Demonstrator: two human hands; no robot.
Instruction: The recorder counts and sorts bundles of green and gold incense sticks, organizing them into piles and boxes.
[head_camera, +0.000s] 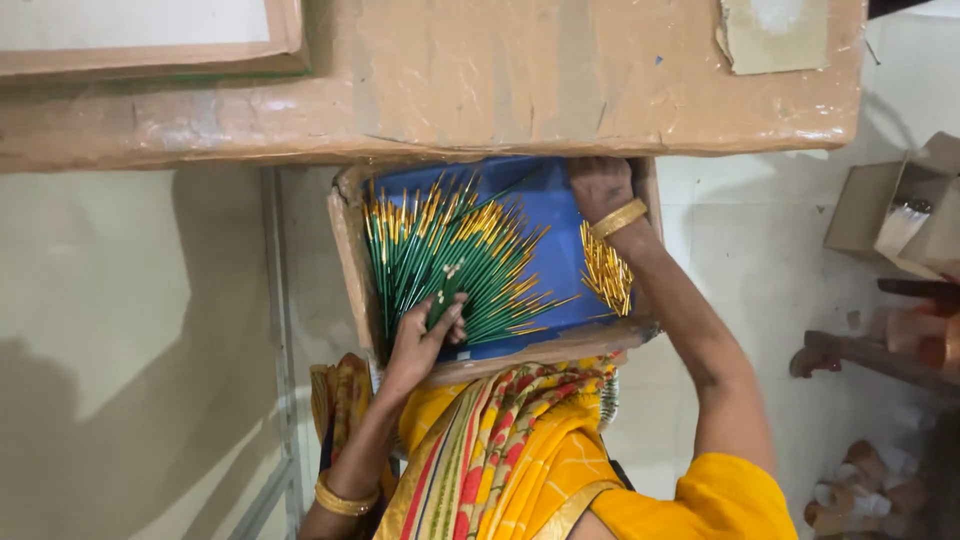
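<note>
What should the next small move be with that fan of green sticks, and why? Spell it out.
Probably draw the left hand back a little to square the green sticks, since it grips them at their gathered ends while their yellow tips splay unevenly over the blue tray. The right hand rests at the tray's far edge, beside a smaller yellow bundle.

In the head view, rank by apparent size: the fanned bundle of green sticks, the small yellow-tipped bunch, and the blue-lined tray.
Largest to smallest:
1. blue-lined tray
2. fanned green sticks
3. small yellow-tipped bunch
</note>
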